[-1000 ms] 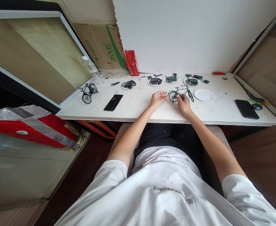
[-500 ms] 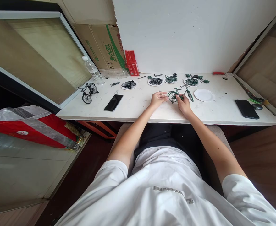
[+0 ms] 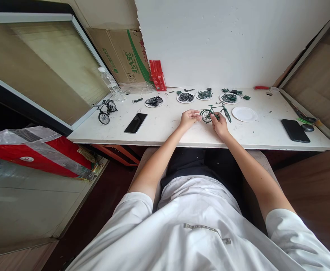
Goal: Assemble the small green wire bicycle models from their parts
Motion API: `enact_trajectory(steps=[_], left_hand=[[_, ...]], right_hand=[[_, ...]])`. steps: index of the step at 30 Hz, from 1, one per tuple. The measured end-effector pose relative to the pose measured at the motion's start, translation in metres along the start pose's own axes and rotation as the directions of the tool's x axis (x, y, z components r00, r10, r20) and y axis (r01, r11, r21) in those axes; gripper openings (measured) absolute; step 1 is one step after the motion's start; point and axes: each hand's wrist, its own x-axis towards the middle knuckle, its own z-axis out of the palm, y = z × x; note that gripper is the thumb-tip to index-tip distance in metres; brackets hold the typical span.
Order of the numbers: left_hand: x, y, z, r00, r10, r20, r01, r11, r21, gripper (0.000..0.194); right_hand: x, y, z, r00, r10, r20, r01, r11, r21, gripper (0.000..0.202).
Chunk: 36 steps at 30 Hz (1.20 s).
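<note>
Green model bicycle point(image 3: 215, 112) stands upright on the white worktop point(image 3: 182, 130), about midway between its side edges. The right hand point(image 3: 220, 124) pinches the frame near the rear wheel, grip narrow. The left hand point(image 3: 189, 118) rests just beside that wheel, fingers loosely curled; whether it holds anything cannot be told. An empty white plate point(image 3: 244, 114) lies just right of the bicycle.

white worktop point(image 3: 182, 131) | centre: green model bicycle point(image 3: 215, 111) upright | back row: four small plates of dark parts point(image 3: 154, 101), one bare plate point(image 3: 244, 114) | left: black model bicycle point(image 3: 105, 110), water bottle point(image 3: 111, 84), black phone point(image 3: 135, 122) | right: second dark phone point(image 3: 295, 130), mouse point(image 3: 307, 127) | back edge: red box point(image 3: 157, 75)
</note>
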Motion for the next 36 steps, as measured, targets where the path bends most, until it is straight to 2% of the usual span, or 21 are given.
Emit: enact_trajectory(steps=[5, 13, 21, 26, 36], left_hand=[[0.001, -0.001, 0.0, 1.0, 0.007, 0.01, -0.007, 1.0, -0.018, 0.037], [-0.005, 0.005, 0.001, 1.0, -0.011, -0.004, 0.012, 0.999, 0.033, 0.039], [-0.002, 0.003, 0.0, 1.0, -0.024, -0.018, 0.025, 0.997, 0.072, 0.036], [-0.005, 0.007, 0.003, 0.999, -0.037, -0.036, 0.039, 0.998, 0.05, 0.032], [-0.007, 0.011, 0.004, 0.997, -0.054, -0.049, 0.055, 0.998, 0.026, 0.024]], right_hand=[[0.0, 0.001, 0.0, 1.0, -0.01, 0.003, 0.01, 1.0, -0.004, 0.059], [0.0, 0.001, 0.0, 1.0, -0.013, -0.01, 0.013, 1.0, -0.014, 0.058], [0.0, 0.0, 0.001, 1.0, -0.009, -0.007, 0.009, 1.0, -0.023, 0.059], [-0.001, -0.002, 0.001, 0.999, -0.033, 0.01, 0.033, 0.999, -0.034, 0.059], [-0.001, -0.002, 0.0, 1.0, 0.002, -0.007, -0.002, 1.0, -0.025, 0.059]])
